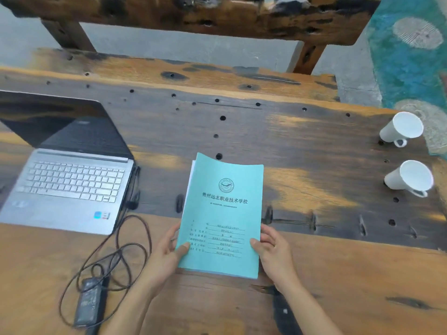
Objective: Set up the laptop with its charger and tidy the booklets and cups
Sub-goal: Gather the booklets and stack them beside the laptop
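Observation:
A stack of teal-covered booklets [223,209] is held at the middle of the wooden table, its near end lifted. My left hand [167,255] grips the stack's lower left edge, thumb on the cover. My right hand [271,250] grips the lower right edge. An open silver laptop [67,187] sits at the left with a dark screen. Its black charger brick [90,302] lies at the near left, and the looped cable [125,240] runs up to the laptop's right side. Two white cups [401,129] [410,178] lie on their sides at the far right.
The table [314,165] is rough dark and orange wood with many small holes. A wooden bench [193,68] stands beyond its far edge. A teal patterned surface [408,56] lies at the upper right, close to the cups and the table's right edge.

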Motion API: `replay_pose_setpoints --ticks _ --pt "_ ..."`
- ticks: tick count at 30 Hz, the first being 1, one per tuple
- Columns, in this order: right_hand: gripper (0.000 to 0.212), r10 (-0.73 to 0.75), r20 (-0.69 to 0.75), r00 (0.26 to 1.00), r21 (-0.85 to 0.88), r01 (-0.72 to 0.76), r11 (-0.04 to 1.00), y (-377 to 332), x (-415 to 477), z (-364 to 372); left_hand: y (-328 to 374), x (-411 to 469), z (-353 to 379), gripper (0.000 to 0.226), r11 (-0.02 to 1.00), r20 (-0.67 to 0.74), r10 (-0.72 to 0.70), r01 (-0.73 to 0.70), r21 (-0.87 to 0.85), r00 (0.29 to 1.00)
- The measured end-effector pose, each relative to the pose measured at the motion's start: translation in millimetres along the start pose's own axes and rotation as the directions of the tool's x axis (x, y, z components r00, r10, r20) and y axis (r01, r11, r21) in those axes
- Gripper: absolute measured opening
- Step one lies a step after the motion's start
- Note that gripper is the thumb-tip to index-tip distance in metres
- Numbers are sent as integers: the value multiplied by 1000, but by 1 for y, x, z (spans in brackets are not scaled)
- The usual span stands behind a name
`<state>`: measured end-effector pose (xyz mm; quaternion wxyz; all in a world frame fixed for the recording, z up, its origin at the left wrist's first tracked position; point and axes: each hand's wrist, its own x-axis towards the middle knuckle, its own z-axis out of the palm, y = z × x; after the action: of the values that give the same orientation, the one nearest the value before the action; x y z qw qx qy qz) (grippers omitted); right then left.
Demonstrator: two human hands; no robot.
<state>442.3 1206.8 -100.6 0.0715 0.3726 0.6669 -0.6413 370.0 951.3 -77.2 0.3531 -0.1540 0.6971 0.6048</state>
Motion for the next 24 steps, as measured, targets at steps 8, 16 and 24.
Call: replay_pose_setpoints --ticks 8,16,24 --pt "48 -105 -32 994 -293 91 952 -1 -8 10 -11 7 -13 48 748 -96 314 -184 638 945" --pt "51 -151 -149 977 -382 84 920 2 -5 22 -25 17 -21 44 783 -159 269 -120 611 950" --pt "40 -60 -278 959 -208 0 978 12 -4 26 -29 17 -21 36 845 -156 227 -115 522 961"
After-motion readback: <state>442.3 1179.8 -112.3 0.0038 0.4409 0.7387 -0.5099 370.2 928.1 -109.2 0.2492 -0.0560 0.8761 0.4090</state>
